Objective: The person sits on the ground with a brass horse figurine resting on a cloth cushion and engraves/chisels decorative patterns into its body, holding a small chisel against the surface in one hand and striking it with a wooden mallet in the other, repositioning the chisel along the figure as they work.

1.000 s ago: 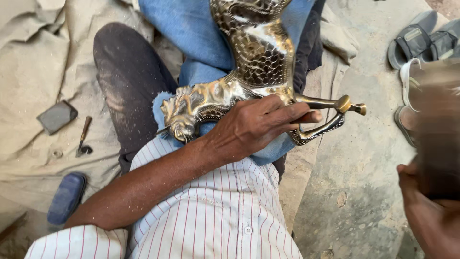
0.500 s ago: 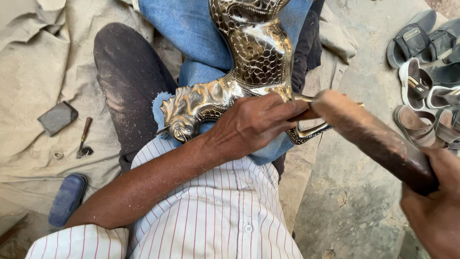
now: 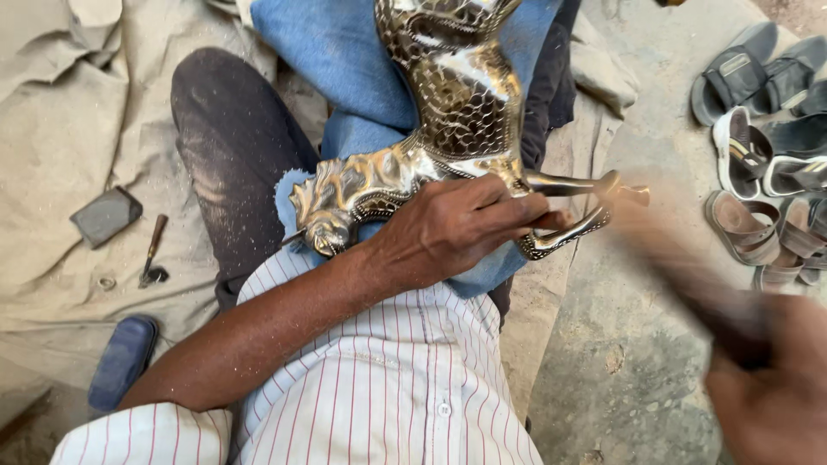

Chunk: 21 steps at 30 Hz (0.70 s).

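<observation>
Two hands are working on one brass horse figure [image 3: 448,138], which is lying across the lap on a blue cloth [image 3: 345,60]. At nine o'clock, the left hand [image 3: 457,228] is clamping around its legs. At four o'clock, the right hand [image 3: 775,387] is closing around a blurred wooden mallet [image 3: 689,284], seemingly mid-strike. The following blow needs steady holding and careful aim.

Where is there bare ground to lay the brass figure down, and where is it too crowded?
Bare concrete floor lies open between the striped shirt and the sandals. The beige cloth above the grey block is also free. Crowded: the sandals at right, and the lap, where the left hand holds the brass figure. The right hand swings a blurred tool.
</observation>
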Motion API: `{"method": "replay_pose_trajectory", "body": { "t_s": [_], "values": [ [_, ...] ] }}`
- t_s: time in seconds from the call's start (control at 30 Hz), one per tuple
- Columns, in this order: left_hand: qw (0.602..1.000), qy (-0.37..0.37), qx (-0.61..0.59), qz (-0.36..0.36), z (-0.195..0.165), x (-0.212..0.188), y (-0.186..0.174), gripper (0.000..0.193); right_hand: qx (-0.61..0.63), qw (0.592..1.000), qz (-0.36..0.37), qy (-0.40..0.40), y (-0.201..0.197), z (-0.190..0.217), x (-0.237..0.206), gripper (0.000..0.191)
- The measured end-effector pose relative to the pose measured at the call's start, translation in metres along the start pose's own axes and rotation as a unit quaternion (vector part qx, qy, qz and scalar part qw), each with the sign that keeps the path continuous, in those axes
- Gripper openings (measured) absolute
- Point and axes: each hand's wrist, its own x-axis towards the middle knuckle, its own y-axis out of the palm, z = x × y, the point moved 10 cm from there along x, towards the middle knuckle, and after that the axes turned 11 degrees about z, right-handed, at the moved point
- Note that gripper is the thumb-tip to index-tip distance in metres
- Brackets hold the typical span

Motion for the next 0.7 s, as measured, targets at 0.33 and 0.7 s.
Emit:
{"method": "replay_pose_trajectory", "body": {
  "t_s": [0.33,0.7],
  "values": [
    [0.978,-0.060,-0.114,-0.164,0.014,-0.067,-0.104,0.030,0.588,0.803,-0.097,-0.015,0.096,0.025,-0.018,0.033],
    [0.989,-0.058,-0.135,0.002,-0.006,-0.098,-0.037,0.028,0.648,0.746,-0.118,0.097,0.159,0.068,-0.050,0.021]
  ]
}}
